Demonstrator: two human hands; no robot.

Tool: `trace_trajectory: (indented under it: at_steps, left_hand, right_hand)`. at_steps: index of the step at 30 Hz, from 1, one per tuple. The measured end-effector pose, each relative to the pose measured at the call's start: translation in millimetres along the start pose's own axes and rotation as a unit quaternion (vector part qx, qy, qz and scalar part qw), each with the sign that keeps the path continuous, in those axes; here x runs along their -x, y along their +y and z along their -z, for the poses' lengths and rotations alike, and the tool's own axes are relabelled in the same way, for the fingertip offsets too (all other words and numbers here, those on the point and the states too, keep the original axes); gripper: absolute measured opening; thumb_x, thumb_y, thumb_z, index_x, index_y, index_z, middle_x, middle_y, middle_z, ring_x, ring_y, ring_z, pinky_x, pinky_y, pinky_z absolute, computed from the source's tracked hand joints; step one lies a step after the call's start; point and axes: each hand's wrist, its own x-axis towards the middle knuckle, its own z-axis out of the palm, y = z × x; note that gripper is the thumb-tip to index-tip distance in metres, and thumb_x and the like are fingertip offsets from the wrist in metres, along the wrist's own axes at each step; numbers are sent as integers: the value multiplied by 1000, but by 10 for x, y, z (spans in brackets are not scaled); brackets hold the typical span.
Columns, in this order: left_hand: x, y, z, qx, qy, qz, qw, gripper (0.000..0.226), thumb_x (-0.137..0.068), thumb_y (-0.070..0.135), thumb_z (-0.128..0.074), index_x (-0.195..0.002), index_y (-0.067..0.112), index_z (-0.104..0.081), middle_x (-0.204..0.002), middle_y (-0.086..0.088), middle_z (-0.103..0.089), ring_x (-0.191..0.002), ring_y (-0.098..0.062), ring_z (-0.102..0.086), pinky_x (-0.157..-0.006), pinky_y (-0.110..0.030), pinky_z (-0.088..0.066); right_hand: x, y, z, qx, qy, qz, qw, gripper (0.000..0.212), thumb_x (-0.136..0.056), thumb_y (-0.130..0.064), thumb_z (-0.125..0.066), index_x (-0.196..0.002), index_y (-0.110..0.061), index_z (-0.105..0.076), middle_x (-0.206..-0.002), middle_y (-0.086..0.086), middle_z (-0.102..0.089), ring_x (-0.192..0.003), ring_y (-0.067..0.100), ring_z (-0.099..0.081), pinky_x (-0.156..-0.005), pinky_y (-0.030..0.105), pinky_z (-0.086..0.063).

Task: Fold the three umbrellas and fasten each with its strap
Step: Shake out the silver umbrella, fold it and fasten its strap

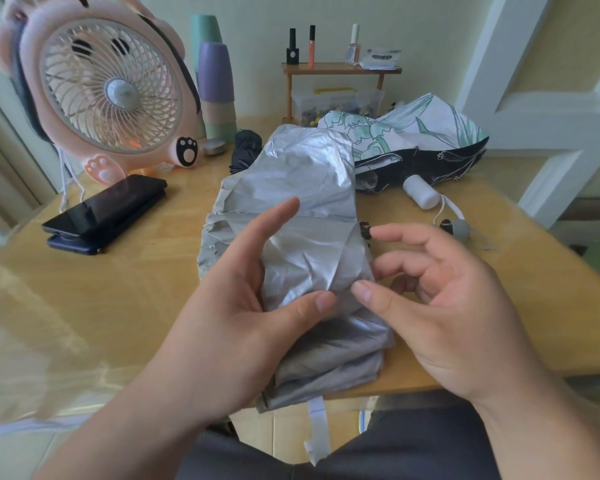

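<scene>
- Grip: left hand [243,306], wide and nearly flat. Its fingers lie straight along the left flank of the silver umbrella [302,188] and its thumb [321,301] presses the cloth from the near side. It steadies the canopy and clamps nothing.
- Grip, second: right hand [440,306], palm turned inward, fingers loosely curled around nothing. Only the thumb tip [362,292] touches the canopy, right next to the left thumb (judged: the two thumbs are gathering a pleat toward the middle).
- Pose: both forearms come in low from the near edge and the hands face each other across the bundle. This suits smoothing and rolling the cloth.
- Task item: the silver umbrella is collapsed but loose and crumpled. It lies lengthwise on the table [118,289] with its near end over the edge.
- Strap [317,431]: white, hanging free below the table edge, unfastened. It is probably left dangling until the cloth is wound tight.
- Floral umbrella [413,133]: unfolded in a heap behind and to the right, its white handle [421,195] pointing forward.
- Dark bundle [246,143]: behind the silver canopy. It may be the third umbrella, but I cannot tell.
- Surroundings: phone [108,206] and pink fan [104,88] on the left.
</scene>
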Motion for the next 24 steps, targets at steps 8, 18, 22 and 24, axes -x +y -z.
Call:
trace_trajectory:
  at_steps: [8, 18, 22, 24]
  left_hand:
    - [6, -5, -35, 45, 41, 4, 998, 55, -84, 9, -79, -130, 33, -61, -98, -1, -77, -95, -20, -73, -85, -36, -59]
    - [-73, -28, 25, 299, -77, 83, 947, 73, -69, -11, -65, -133, 22, -63, -124, -30, -66, -111, -46, -67, -86, -47, -59]
    - [-67, -70, 52, 298, -99, 59, 948, 78, -65, -7, -64, -138, 19, -58, -124, -26, -66, -113, -44, -65, -95, -46, -55]
    - [-52, -78, 61, 303, -116, 41, 945, 79, -67, -10, -64, -141, 18, -55, -125, -26, -64, -114, -43, -63, -97, -46, -54]
  right_hand:
    - [24, -75, -18, -15, -2, 0, 1000, 45, -74, -21, -80, -116, -26, -64, -95, 4, -76, -75, 18, -63, -75, 39, -50]
    - [78, -65, 35, -28, 3, -6, 1000, 56, -68, -39, -81, -120, -26, -64, -107, 2, -74, -100, 21, -69, -82, 47, -55]
    - [75, -94, 33, 35, 11, -28, 999, 52, -69, -46, -81, -117, -34, -64, -106, -5, -76, -84, 16, -69, -80, 51, -55]
    - [68, -115, 39, 59, 8, -46, 997, 53, -67, -52, -79, -115, -36, -64, -103, -8, -77, -86, 15, -71, -82, 53, -56]
